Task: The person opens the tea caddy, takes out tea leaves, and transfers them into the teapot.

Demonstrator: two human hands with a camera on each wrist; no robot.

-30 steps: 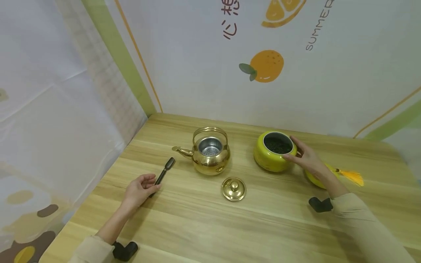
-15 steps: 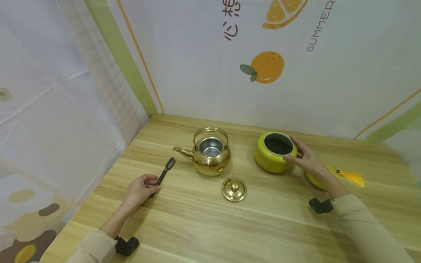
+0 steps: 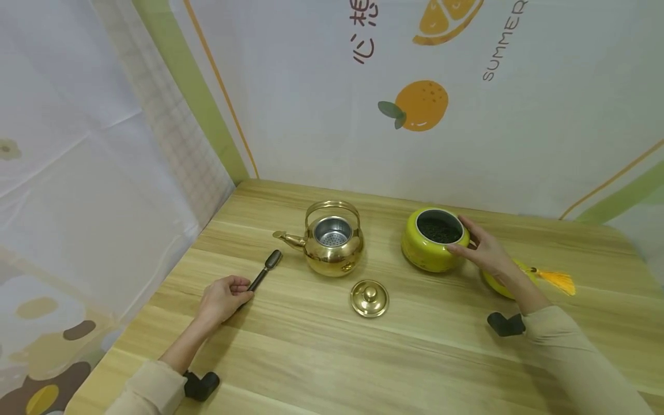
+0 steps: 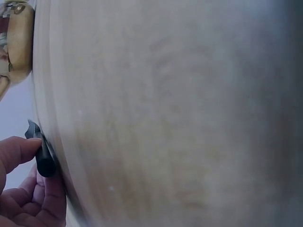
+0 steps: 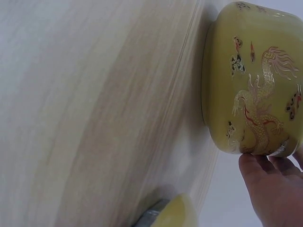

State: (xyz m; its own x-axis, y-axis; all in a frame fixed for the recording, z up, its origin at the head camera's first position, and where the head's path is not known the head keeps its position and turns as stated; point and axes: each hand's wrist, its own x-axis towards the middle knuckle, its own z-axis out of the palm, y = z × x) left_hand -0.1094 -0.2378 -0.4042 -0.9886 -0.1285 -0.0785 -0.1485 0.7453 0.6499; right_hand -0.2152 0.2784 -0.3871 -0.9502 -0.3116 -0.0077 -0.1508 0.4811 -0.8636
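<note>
My left hand (image 3: pixel 223 301) pinches the handle of a dark tea scoop (image 3: pixel 266 271) between thumb and fingers, low over the table at left. In the left wrist view, the thumb lies on the scoop's black handle (image 4: pixel 45 161). At right, my right hand (image 3: pixel 486 252) grips the side of a yellow tea jar (image 3: pixel 427 253), its thumb at the near rim and the other fingers round the right side. The jar stands upright, uncovered, with dark leaves inside. A dragon pattern decorates the jar's wall (image 5: pixel 258 94) in the right wrist view.
A brass teapot (image 3: pixel 332 259) with a metal strainer stands uncovered between the hands, spout to the left. Its lid (image 3: pixel 369 298) lies in front. The jar's yellow lid (image 3: pixel 498 283), with an orange tassel (image 3: pixel 555 280), sits under the right forearm. A printed cloth (image 3: pixel 311 115) hangs behind the table.
The scoop has turned slightly, its head swinging a little to the right, while the left hand's fingers closed on the handle. My right hand and the jar stay put.
</note>
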